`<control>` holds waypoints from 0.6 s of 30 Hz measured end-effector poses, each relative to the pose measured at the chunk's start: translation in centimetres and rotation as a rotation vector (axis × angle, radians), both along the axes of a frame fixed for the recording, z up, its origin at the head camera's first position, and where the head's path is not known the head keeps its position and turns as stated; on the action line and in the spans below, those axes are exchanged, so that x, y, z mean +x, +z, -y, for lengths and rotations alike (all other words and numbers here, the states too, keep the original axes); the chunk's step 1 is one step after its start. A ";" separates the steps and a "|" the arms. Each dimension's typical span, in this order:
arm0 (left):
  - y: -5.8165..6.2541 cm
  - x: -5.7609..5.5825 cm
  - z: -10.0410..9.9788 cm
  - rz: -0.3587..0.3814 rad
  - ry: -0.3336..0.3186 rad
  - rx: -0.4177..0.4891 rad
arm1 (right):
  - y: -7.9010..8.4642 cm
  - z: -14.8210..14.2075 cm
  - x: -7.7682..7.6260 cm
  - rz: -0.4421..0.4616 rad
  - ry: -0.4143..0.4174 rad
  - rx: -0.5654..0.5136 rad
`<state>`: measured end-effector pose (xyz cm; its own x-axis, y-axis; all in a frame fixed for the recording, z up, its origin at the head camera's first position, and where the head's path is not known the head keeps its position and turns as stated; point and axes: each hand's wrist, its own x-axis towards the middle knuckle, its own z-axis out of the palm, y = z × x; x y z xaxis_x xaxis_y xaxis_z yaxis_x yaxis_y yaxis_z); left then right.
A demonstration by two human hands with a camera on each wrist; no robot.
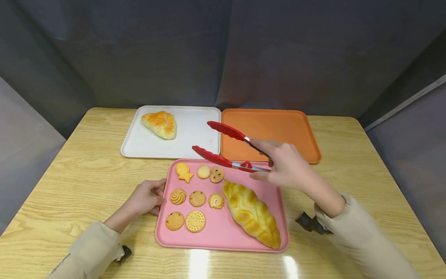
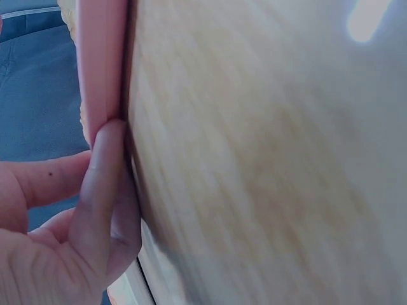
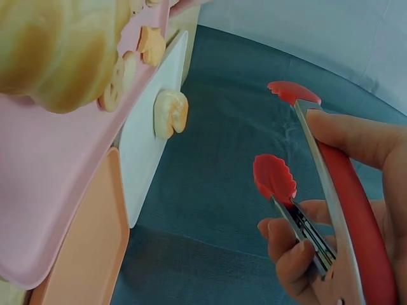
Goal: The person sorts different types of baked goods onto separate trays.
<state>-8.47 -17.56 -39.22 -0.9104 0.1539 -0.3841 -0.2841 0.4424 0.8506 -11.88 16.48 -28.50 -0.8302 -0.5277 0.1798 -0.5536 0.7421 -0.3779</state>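
My right hand (image 1: 287, 164) grips red-tipped metal tongs (image 1: 223, 159), whose arms stand apart with nothing between them, over the back edge of the pink tray (image 1: 223, 236). With its thumb and fingers, my left hand (image 1: 148, 197) holds that tray's left rim, as the left wrist view shows too. On the pink tray lie a braided loaf (image 1: 252, 213) at the right and several cookies at the left, among them a fish-shaped cookie (image 1: 184, 172) and a swirl cookie (image 1: 178, 197). In the right wrist view the tongs' red tips (image 3: 275, 178) hang clear of the trays.
Behind the pink tray, a white tray (image 1: 195, 131) carries a triangular pastry (image 1: 160, 124) at its left. An orange tray (image 1: 278, 124) stands beside it on the right. All rest on a wooden table (image 1: 80, 170) with dark curtains (image 1: 156, 54) behind.
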 end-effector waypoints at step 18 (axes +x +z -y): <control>-0.1 -0.1 0.2 0.015 -0.015 0.016 | -1.1 -3.2 3.5 -0.050 0.034 -0.018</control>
